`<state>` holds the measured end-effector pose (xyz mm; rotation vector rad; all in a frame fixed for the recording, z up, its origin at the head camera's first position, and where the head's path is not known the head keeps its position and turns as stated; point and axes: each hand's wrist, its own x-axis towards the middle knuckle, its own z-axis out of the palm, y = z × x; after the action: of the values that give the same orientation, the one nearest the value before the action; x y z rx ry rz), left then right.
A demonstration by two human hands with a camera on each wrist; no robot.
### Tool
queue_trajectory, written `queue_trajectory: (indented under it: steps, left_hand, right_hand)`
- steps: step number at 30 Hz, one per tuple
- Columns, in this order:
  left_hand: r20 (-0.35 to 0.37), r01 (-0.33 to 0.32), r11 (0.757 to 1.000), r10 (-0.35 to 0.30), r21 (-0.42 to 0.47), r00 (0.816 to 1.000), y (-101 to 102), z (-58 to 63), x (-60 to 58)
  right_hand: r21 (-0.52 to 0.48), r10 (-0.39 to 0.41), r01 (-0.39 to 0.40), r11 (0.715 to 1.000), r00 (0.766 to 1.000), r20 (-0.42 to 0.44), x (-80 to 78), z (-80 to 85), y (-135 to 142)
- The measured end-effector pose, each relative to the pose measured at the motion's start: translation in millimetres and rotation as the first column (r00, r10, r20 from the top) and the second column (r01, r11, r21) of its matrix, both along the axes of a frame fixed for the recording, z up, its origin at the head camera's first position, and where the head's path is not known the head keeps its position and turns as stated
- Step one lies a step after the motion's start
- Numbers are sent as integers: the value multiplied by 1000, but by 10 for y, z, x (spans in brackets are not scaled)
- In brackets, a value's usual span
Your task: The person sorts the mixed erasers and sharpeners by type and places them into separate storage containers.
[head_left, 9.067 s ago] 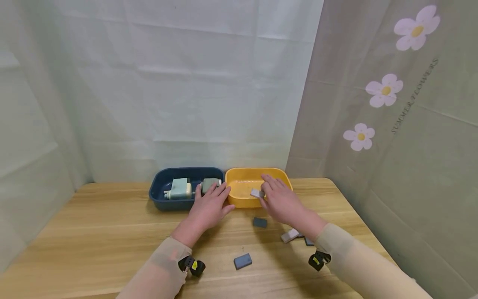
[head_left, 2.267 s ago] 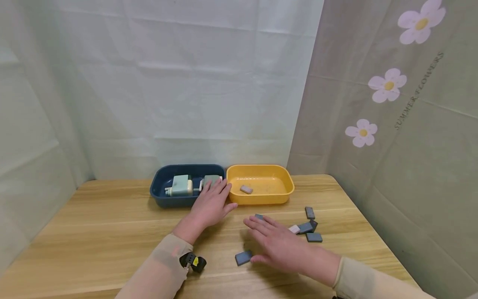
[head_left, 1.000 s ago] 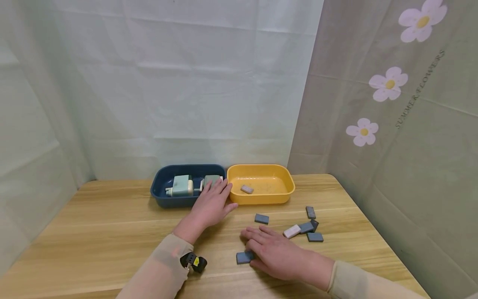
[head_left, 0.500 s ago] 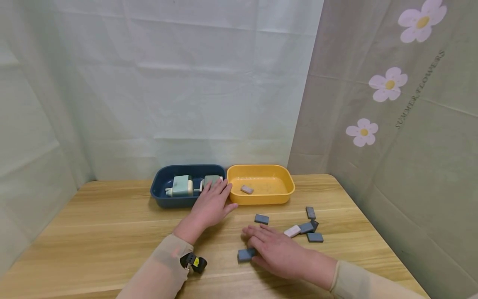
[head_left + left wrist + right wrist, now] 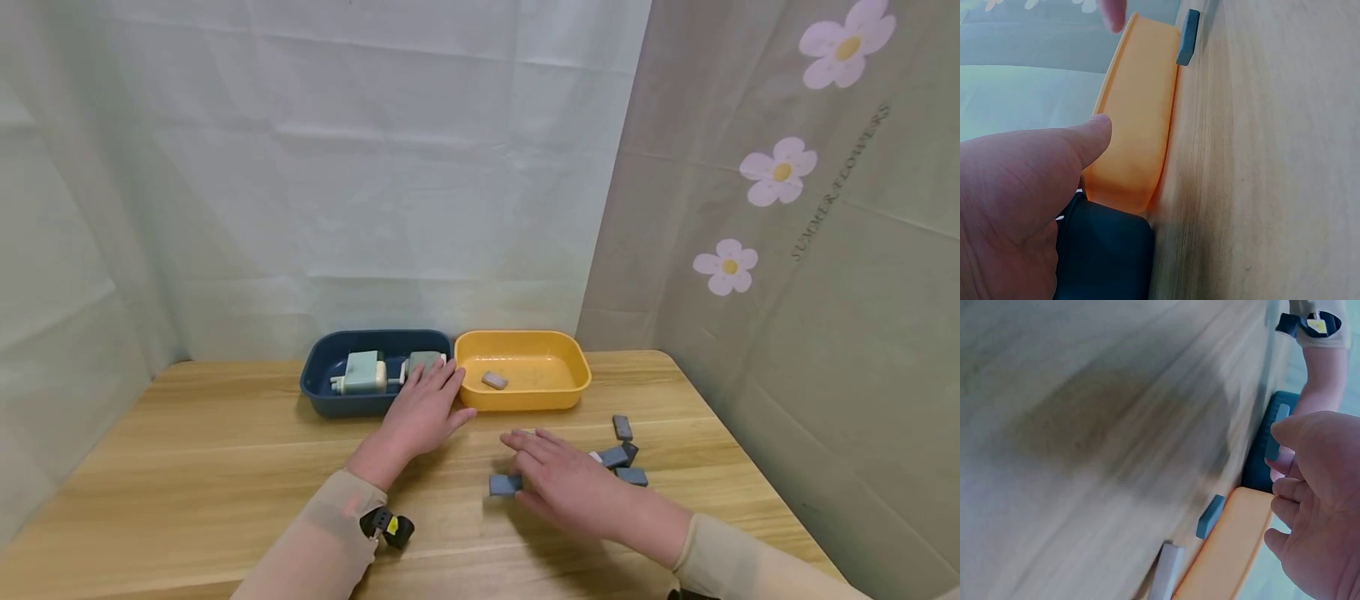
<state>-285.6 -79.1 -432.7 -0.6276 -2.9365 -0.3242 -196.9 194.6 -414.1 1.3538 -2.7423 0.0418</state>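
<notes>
My right hand [image 5: 573,492] pinches a flat blue-grey rectangular block [image 5: 505,485] between thumb and fingertips, held above the wooden table. In the right wrist view the block [image 5: 1277,439] stands out past the thumb, the other fingers bent behind. My left hand [image 5: 422,410] lies with straight fingers over the near rims of the navy tray [image 5: 341,407] and the yellow tray [image 5: 525,402], thumb spread along the yellow wall in the left wrist view. A pale grey block [image 5: 494,380] lies inside the yellow tray. My left fingers partly cover a grey-green boxy item [image 5: 426,360] in the navy tray.
A pale blue boxy item [image 5: 363,372] with a cream end also lies in the navy tray. Right of my right hand are several loose blocks, including a dark one [image 5: 622,427] and a blue-grey one [image 5: 632,477]. Another block [image 5: 1210,517] lies before the yellow tray. Fabric hangs behind.
The pale block, earlier in my right hand, now lies in the yellow tray. My right hand has since picked a blue-grey block off the table and moved it up and slightly right. My left hand stays put.
</notes>
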Motion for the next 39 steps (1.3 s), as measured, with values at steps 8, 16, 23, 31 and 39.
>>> queue_trajectory:
  steps: [8, 16, 23, 31, 39]
  left_hand:
    - [-3, 7, 1000, -7, 1, 1000, -10, 4, 2]
    - [0, 1, 1000, -1, 1, 1000, 1, 15, -5]
    - [10, -2, 1000, 2, 4, 1000, 1, 3, -11]
    - [3, 3, 1000, -3, -3, 1000, 5, 2, -5]
    - [-2, 4, 1000, -4, -6, 1000, 4, 0, -5]
  right_hand:
    - [-33, 2, -2, 999, 1000, -16, -99, 88, 43]
    - [-102, -6, -6, 995, 993, -122, -245, 176, 127]
    - [-130, -42, 29, 991, 994, -99, -345, 287, 159]
    - [-157, -68, 45, 987, 987, -147, -486, 333, 207]
    - [-171, -94, 66, 983, 983, -161, -618, 429, 231]
